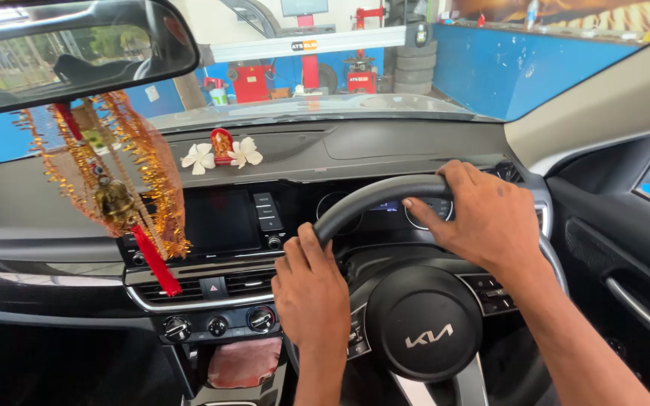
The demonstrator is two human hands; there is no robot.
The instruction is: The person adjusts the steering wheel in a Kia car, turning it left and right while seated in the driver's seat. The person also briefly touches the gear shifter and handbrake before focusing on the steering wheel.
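I sit in the driver's seat of a car, facing a black steering wheel [374, 197] with a round centre pad. My left hand [311, 289] grips the wheel's left side, fingers wrapped over the rim. My right hand [483, 218] grips the top of the rim, just right of centre. Behind the wheel the instrument cluster [389, 208] shows partly between my hands.
A dark centre screen [220, 220], vents and round knobs [218, 325] sit left of the wheel. A gold-and-red ornament [118, 180] hangs from the rear-view mirror [69, 53]. White flowers and a small red figure [221, 150] rest on the dashboard. Through the windscreen, a workshop with red machines and stacked tyres [415, 68].
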